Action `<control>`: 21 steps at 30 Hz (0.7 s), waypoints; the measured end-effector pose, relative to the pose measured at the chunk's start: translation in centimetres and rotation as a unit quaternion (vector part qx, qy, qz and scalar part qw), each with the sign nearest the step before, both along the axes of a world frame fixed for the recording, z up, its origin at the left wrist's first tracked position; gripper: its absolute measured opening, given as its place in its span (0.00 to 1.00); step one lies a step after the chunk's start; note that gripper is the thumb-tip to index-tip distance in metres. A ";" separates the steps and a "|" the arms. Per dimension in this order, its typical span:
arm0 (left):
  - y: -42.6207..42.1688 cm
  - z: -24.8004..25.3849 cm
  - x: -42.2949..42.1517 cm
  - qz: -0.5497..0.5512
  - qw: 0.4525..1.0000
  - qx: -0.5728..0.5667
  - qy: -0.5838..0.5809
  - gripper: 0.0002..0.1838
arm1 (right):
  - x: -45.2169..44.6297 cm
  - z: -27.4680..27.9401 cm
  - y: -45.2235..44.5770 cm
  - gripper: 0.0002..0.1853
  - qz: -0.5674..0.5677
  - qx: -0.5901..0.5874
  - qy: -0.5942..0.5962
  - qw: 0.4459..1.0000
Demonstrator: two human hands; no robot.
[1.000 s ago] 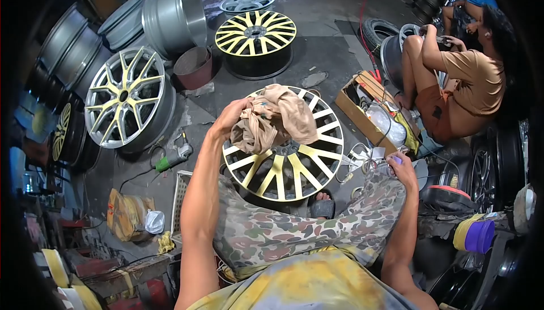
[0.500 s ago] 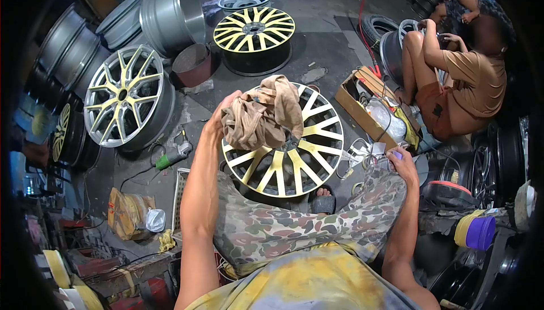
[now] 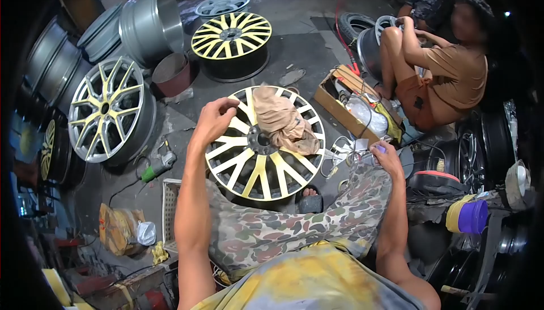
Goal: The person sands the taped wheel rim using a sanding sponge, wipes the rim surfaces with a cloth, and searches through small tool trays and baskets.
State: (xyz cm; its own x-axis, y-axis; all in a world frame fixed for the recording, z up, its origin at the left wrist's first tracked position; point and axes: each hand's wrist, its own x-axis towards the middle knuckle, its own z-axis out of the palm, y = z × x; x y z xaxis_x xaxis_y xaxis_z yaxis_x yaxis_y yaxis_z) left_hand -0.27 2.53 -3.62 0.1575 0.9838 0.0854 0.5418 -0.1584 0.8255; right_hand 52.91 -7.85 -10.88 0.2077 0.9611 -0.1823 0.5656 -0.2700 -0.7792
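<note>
The crumpled tan cloth (image 3: 283, 123) is over the round wheel with pale yellow spokes (image 3: 256, 169), from twelve to four o'clock. The left hand (image 3: 217, 118) is by the wheel's ten o'clock edge, fingers loose and apart from the cloth. The right hand's (image 3: 387, 158) fingers pinch a small purple thing (image 3: 380, 148) by the knee. A long brown box (image 3: 334, 105) blocks two o'clock; a dark sandal (image 3: 310, 203) sits close at five. Open grey floor (image 3: 300, 55) lies at one.
</note>
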 end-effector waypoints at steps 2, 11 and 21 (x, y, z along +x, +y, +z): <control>-0.3 -0.2 0.4 0.006 0.999 0.015 -0.040 0.16 | -0.1 0.2 0.0 0.15 -0.001 0.028 -0.061 0.998; -4.4 -0.1 8.0 -0.250 0.957 -0.134 -0.063 0.19 | -13.5 5.6 0.8 0.10 0.100 0.249 -0.011 0.963; -4.8 0.5 9.2 -0.293 0.870 -0.263 -0.298 0.15 | -25.9 7.8 2.4 0.18 0.178 0.317 0.165 0.917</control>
